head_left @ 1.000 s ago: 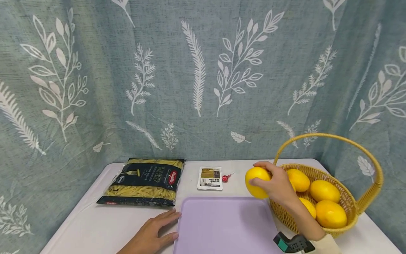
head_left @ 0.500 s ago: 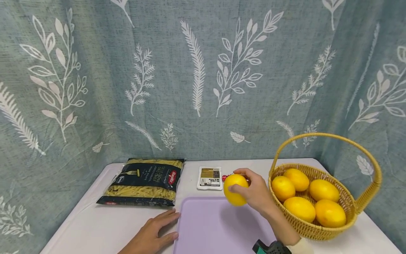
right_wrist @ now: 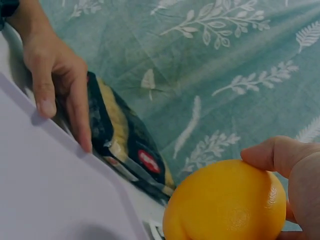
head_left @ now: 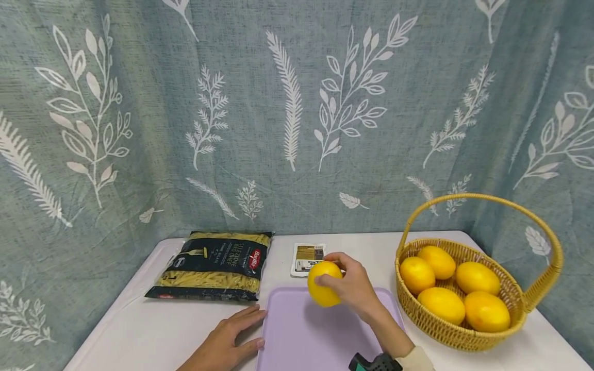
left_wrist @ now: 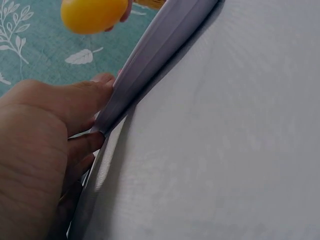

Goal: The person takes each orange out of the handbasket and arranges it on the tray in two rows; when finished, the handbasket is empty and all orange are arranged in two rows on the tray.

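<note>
My right hand [head_left: 355, 288] grips a yellow lemon [head_left: 321, 284], held above the far part of a lilac tray [head_left: 287, 340], where its shadow falls. In the right wrist view the thumb lies along the top of the lemon [right_wrist: 225, 205], other fingertips partly hidden behind it. My left hand [head_left: 227, 337] rests at the tray's left edge, fingers extended, with fingertips and thumb touching the rim. From the left wrist view, the tray's side wall [left_wrist: 150, 60] meets the left hand [left_wrist: 55, 115]. To the right, a wicker basket [head_left: 445, 337] holds several more lemons [head_left: 478, 278].
A black-and-yellow bag of penne pasta [head_left: 213, 265] lies at the back left of the white table [head_left: 125, 330]. A small flat packet [head_left: 303, 260] lies behind the tray, partly covered by the lemon. The basket's tall handle [head_left: 482, 197] arches up. A patterned curtain [head_left: 260, 113] hangs behind.
My right hand has carried the lemon left from beside the basket to over the tray, slightly nearer me. A small red item behind the tray is now hidden. The left hand stays put.
</note>
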### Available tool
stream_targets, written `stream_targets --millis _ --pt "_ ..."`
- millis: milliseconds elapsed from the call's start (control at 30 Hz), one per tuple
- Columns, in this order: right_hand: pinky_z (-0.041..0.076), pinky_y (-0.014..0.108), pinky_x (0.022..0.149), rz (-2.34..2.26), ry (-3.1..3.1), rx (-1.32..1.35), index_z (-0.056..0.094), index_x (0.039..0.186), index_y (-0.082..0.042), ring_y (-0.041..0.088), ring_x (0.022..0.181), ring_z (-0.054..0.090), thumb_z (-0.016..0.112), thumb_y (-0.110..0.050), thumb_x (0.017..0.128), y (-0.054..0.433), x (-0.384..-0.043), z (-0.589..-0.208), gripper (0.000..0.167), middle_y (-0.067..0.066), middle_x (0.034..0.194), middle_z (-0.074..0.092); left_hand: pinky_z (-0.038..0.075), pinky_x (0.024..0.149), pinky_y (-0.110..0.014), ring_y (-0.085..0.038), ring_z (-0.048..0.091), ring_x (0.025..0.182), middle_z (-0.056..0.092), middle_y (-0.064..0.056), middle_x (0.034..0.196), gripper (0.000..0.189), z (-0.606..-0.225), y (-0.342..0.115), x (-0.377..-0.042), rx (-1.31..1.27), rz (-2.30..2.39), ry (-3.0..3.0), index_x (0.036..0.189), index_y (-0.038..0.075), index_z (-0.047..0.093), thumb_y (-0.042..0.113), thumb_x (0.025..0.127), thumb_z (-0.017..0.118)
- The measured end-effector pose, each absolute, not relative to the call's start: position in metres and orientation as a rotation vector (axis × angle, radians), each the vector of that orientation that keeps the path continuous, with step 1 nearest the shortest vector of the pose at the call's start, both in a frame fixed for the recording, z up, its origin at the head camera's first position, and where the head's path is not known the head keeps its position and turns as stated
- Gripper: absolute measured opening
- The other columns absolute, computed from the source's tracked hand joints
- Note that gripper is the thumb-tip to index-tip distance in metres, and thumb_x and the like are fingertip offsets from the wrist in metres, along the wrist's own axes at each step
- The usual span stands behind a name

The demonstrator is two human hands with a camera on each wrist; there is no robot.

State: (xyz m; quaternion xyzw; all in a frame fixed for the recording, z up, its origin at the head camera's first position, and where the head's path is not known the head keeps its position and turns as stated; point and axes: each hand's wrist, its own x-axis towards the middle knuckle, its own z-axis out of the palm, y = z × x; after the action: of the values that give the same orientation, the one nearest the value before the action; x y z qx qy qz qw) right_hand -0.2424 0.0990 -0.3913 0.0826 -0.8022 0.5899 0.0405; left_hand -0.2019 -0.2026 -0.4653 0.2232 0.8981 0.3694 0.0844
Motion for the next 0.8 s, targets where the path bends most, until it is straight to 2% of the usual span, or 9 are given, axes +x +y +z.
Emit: stream_targets --millis 267,633,800 --pt "0.061 0.037 0.078 1.795 -2.521 0.261 0.064 0.121 -0.005 0.025 0.09 0.063 0.08 -0.021 0.08 0.082 -0.247 -0.4 0.047 0.013 0.109 0.065 0.031 0.108 -0.077 -0.051 0.04 0.14 0.046 -0.022 0.153 0.061 -0.466 -0.203 -0.203 0.602 1.124 2.64 0.143 0.014 0.057 0.045 0.092 0.071" --pt "0.06 0.037 0.075 1.746 -2.585 0.267 0.064 0.119 -0.004 0.022 0.084 0.064 0.081 -0.029 0.08 0.056 -0.25 -0.42 0.05 0.012 0.104 0.068 0.031 0.109 -0.075 -0.049 0.042 0.139 0.045 -0.02 0.155 0.062 -0.467 -0.202 -0.202 0.547 1.114 2.656 0.143 0.016 0.058 0.048 0.091 0.072" --pt "0.059 0.037 0.075 1.703 -2.608 0.246 0.064 0.118 -0.003 0.022 0.087 0.064 0.082 -0.035 0.08 0.05 -0.252 -0.427 0.053 0.013 0.107 0.069 0.029 0.11 -0.075 -0.048 0.042 0.139 0.046 -0.018 0.155 0.063 -0.47 -0.201 -0.2 0.517 1.151 2.67 0.143 0.018 0.057 0.049 0.09 0.072"
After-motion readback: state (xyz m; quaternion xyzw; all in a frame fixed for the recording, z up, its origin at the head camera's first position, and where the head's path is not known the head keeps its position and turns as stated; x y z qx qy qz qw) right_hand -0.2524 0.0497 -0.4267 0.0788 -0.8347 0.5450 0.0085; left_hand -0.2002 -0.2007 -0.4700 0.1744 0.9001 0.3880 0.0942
